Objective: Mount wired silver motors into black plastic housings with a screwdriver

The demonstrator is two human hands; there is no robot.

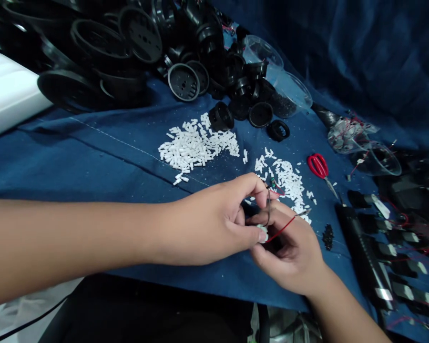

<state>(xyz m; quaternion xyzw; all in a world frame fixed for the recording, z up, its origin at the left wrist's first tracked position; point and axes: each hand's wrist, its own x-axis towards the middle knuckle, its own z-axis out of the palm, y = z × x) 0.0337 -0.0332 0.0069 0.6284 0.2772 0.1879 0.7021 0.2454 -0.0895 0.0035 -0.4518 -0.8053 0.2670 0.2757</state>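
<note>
Over the near side of the blue cloth (93,166), both hands are up close together, working around one small pale part (262,234). The left hand (207,224) has it pinched near the thumb tip, and my guess is that's because it's tiny and a light grip leaves the wires free. The red wire (282,229) runs off it across the fingers of the right hand (296,257), while the dark wire (269,207) loops up toward the left index finger, probably so the two don't tangle. The right hand is half curled just under and beside the part, kinda like a backstop, but its fingertips are partly hidden so I can't tell if it's pinching anything. Beyond the hands there are two loose heaps of white bits, one on the left (193,147) and one on the right (289,181), likely spread out so single ones are easy to grab. The red-handled scissors (318,166) lie right of them, closed, and a black stick-like tool (364,257) sits further right, both handy for the right hand I'd say. The bulky black round housings (184,82) are piled at the back, maybe just to save elbow room.
</note>
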